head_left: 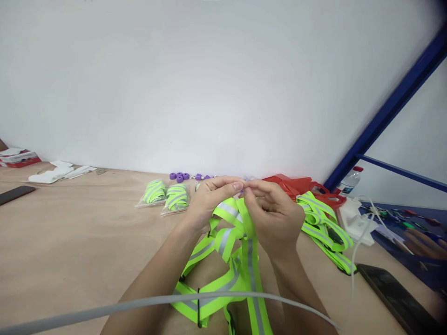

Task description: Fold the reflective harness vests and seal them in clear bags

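Above the table (87, 242) the strap (251, 265) is held unbagged; a heap (319, 223) is left loose; the strap's top is pinched by left hand (211, 197) and right hand (275, 211) (the exact spot is hidden); two bags (177, 197) seem finished

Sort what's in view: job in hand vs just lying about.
In the job:
Left hand and right hand
Green-and-silver straps, at their fingertips
Probably, by matching look: bagged straps, loose strap bundle

Apparently just lying about:
Purple pieces, role unclear
Red plastic bag
Dark phone at right
Red-capped bottle
White papers
Red-and-white box
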`<state>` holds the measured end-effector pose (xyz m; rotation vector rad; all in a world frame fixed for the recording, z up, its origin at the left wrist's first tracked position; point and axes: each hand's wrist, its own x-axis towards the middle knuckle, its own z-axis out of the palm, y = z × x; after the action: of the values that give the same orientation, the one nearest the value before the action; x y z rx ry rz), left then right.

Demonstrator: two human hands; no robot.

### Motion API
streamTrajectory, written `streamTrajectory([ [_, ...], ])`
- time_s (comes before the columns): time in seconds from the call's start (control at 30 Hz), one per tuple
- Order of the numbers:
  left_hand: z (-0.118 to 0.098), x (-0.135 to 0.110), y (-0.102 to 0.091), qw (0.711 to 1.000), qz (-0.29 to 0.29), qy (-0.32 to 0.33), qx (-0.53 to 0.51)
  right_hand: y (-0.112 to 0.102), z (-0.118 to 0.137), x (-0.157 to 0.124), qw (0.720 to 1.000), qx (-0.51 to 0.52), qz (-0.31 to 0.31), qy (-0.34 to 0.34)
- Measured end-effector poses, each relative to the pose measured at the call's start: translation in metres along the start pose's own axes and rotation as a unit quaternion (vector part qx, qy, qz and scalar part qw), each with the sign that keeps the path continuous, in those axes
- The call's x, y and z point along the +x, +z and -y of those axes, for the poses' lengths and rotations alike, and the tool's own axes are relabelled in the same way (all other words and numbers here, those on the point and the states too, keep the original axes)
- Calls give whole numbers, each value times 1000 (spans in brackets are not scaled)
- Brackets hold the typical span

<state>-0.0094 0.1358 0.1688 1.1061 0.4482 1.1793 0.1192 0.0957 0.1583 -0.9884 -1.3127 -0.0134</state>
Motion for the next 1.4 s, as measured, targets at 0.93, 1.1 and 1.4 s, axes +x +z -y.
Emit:
streamTrajectory([
  [0.93,0,-1,3,999,36,9,-5,0,-1,0,1000,16,20,-6],
  [1.1,1,-1,4,999,30,19,15,-1,0,1,999,21,15,-21],
  [1.4,-20,-6,-20,965,158,-18,208,-6,-6,5,999,43,-3,-19],
])
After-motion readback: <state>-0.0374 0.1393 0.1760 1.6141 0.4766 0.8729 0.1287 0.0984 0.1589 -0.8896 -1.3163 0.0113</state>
